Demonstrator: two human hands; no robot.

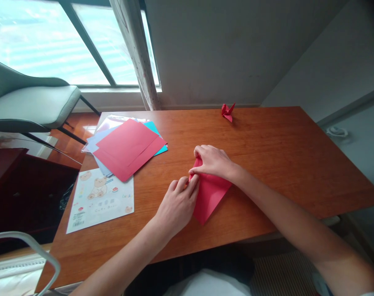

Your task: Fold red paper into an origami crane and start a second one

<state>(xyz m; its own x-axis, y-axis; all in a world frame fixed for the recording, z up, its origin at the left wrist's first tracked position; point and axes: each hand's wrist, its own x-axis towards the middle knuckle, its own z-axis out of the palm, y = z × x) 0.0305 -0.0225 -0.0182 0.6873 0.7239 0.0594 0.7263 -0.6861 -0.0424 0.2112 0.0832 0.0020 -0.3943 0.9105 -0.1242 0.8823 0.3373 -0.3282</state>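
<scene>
A sheet of red paper (210, 197) lies on the wooden table in front of me, its left edge turned up in a fold. My left hand (181, 199) is closed, with bent fingertips pinching that edge. Just above it, my right hand (214, 160) grips the upper part of the same fold between thumb and fingers. The two hands nearly touch, and they hide much of the fold. The paper's lower corner points toward me, and its right side passes under my right wrist.
On the wooden table (267, 152), a folded red paper figure (228, 112) stands near the back edge. At the left lie stacked red sheets (128, 148), with blue ones beneath, and a white bear-print sheet (105, 197). A chair (35, 102) stands beyond, by the window.
</scene>
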